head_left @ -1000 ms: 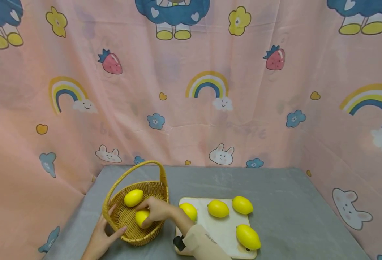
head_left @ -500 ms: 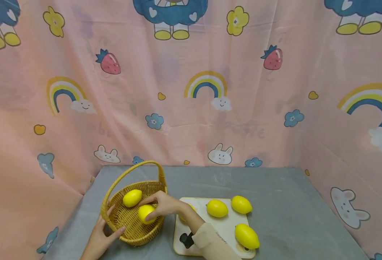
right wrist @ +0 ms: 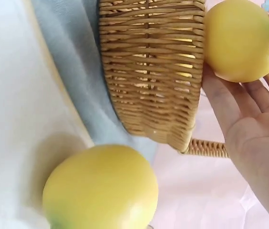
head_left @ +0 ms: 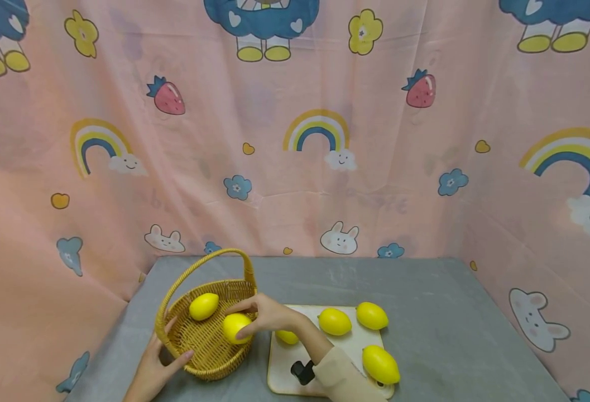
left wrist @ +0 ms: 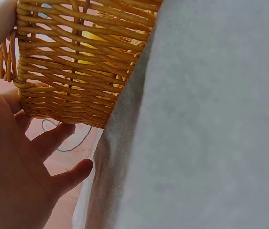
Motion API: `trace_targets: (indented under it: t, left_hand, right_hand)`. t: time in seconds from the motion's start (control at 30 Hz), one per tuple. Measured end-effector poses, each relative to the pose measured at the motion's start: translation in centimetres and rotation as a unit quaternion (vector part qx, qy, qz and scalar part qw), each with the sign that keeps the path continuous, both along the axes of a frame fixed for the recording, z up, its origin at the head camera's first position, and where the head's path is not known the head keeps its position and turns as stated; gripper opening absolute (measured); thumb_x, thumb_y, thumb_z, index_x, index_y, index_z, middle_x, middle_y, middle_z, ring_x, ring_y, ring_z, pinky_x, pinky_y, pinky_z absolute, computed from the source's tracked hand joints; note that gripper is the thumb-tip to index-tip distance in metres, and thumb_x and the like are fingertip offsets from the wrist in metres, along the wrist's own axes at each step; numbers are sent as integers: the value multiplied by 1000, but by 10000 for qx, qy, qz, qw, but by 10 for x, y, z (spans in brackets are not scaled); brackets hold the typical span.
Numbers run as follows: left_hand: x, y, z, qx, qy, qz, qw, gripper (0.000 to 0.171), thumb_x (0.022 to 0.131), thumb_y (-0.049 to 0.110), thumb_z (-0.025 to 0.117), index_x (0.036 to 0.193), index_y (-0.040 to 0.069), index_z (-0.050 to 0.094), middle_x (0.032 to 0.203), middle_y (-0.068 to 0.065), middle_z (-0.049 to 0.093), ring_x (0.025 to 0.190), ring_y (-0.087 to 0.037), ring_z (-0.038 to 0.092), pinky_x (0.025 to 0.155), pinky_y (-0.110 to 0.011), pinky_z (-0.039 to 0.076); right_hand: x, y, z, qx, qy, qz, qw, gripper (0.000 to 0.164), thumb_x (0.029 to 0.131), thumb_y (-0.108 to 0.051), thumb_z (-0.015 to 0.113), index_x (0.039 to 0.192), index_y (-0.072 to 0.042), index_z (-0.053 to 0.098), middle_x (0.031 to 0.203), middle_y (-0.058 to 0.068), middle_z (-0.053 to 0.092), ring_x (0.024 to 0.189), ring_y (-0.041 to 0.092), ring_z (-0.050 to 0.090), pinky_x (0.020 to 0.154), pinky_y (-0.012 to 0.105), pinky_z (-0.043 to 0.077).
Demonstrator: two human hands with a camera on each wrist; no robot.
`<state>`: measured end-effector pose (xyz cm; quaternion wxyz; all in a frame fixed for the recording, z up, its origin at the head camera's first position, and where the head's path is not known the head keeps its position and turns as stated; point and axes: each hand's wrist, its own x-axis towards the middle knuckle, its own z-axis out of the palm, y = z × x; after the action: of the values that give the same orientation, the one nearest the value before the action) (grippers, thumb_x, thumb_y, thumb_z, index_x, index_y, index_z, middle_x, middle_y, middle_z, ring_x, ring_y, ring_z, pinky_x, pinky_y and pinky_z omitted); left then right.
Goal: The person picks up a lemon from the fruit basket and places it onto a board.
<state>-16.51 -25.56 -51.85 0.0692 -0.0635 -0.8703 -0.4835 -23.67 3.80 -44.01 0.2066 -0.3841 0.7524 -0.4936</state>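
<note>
My right hand (head_left: 274, 315) pinches a yellow lemon (head_left: 235, 328) between thumb and fingers at the right rim of a wicker basket (head_left: 201, 349). In the right wrist view that lemon (right wrist: 242, 40) shows just above the rim, fingers behind it. A second lemon (head_left: 204, 306) lies inside the basket, near its back left. My left hand (head_left: 155, 364) grips the basket's left rim, thumb over the front edge. From the left wrist view, the hand (left wrist: 20, 157) is against the woven wall, its lower fingers spread off it.
Right of the basket lies a white cutting board (head_left: 282, 377) with several lemons: one (head_left: 287, 337) partly behind my right forearm, others (head_left: 334, 321) toward the back and right. The basket's tall handle (head_left: 199, 262) arches above it. A grey cloth (head_left: 450, 324) covers the table.
The right hand has lifted the lemon from the basket's inside and carried it rightward to the rim. The left hand keeps its place on the basket.
</note>
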Motion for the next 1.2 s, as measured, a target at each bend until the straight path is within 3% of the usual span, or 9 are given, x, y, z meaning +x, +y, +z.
trace_targets:
  t: [0.17,0.6,0.7,1.0,1.2]
  left_hand:
    - [-1,0,-1,-25,32,-3,10000,88,88,25,78,158,9,28,165,-19,1,144,-56,7,102,-80,17]
    - [2,-1,2,-93,-308,81,9995,91,88,30,78,159,8,24,165,-19,-4,145,-55,3,103,-79,15]
    - [1,0,3,-119,-301,80,9994,92,88,31,78,159,7,24,166,-18,-5,145,-54,3,104,-79,15]
    - [2,-2,1,-170,-175,74,9997,91,88,30,78,158,5,25,165,-21,-2,145,-54,4,103,-79,15]
    - [1,0,-1,-145,-126,17,9998,91,88,28,78,157,1,26,164,-24,-1,144,-55,4,103,-79,16]
  right_hand:
    - [4,11,4,85,126,7,9999,51,88,-7,76,136,-6,61,137,9,61,120,6,57,102,29,45]
    - [11,36,8,130,173,-4,9998,50,88,-9,76,136,-4,61,137,12,60,129,10,51,108,28,40]
    - [13,44,6,173,135,-75,9997,49,88,-10,76,135,-5,63,137,11,61,129,10,51,110,32,39]
    - [20,70,-1,290,198,-38,9994,51,83,-8,77,132,-6,64,130,7,65,121,10,55,108,31,40]
    - [29,93,-3,593,11,317,9977,51,79,-6,77,128,-4,66,128,3,64,120,8,51,98,28,45]
